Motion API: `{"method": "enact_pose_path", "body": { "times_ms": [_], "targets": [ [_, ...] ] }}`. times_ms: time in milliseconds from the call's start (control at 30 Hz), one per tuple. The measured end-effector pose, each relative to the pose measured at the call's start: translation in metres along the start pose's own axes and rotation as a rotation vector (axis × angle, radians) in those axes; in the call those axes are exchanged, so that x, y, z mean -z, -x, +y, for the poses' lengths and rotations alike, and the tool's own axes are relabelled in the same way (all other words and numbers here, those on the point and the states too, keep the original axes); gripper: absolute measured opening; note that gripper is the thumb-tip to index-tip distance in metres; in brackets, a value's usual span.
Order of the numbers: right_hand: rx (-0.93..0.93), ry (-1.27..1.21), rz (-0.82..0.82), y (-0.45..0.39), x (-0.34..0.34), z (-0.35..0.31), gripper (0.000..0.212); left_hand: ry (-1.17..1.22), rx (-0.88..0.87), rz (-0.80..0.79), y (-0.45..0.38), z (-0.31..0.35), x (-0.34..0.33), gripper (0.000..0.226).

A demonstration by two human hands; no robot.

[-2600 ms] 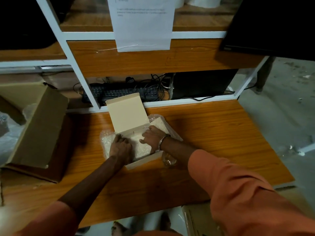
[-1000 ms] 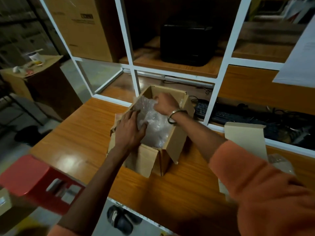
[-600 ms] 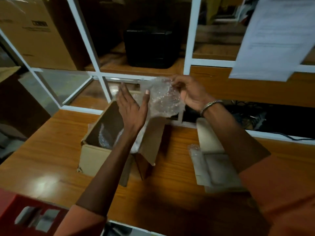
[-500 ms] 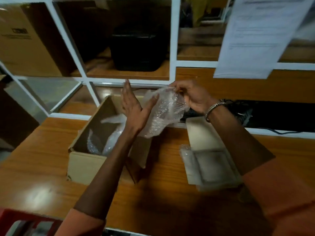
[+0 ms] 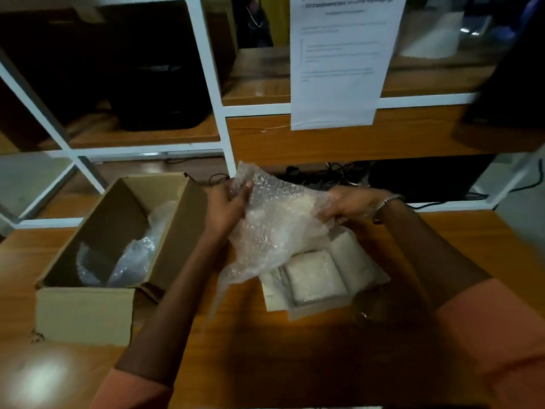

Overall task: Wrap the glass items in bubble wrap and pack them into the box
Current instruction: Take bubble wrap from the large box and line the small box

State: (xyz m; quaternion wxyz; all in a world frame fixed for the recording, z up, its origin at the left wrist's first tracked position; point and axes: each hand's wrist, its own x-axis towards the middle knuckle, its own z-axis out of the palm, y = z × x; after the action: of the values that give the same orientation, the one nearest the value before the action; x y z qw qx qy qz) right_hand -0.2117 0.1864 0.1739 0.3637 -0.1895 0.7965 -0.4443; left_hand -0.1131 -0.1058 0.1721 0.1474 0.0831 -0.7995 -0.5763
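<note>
A sheet of bubble wrap (image 5: 277,225) is stretched between my two hands above the table. My left hand (image 5: 227,206) pinches its upper left edge and my right hand (image 5: 349,203) grips its right side through the plastic. Below the sheet lies a small cream box (image 5: 362,262), open, with a bubble-wrapped item (image 5: 314,278) inside. On the left stands an open brown cardboard box (image 5: 85,308) holding more crumpled bubble wrap (image 5: 132,255).
The wooden table (image 5: 265,349) carries both boxes. Behind it rises a white-framed shelf unit (image 5: 212,84) with a printed paper sheet (image 5: 339,60) hanging on it, a black device (image 5: 153,75) on a shelf, and a keyboard with cables (image 5: 321,172) low behind my hands.
Both hands lifted the bubble wrap out of the brown box and carried it right, over the small cream box. The sheet is now spread wider between my hands.
</note>
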Motion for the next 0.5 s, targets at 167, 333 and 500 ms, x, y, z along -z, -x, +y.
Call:
{"method": "enact_pose_path", "body": {
  "times_ms": [167, 333, 500],
  "targets": [
    [-0.132, -0.096, 0.203, 0.013, 0.027, 0.033, 0.033, -0.094, 0.064, -0.139, 0.011, -0.039, -0.016, 0.043],
    [-0.309, 0.143, -0.103, 0.029, 0.022, 0.041, 0.021, -0.031, 0.09, -0.199, 0.017, -0.054, -0.037, 0.031],
    [-0.267, 0.026, -0.084, 0.026, 0.017, 0.045, 0.062, -0.08, 0.1, -0.334, 0.01, -0.04, -0.055, 0.027]
  ]
}}
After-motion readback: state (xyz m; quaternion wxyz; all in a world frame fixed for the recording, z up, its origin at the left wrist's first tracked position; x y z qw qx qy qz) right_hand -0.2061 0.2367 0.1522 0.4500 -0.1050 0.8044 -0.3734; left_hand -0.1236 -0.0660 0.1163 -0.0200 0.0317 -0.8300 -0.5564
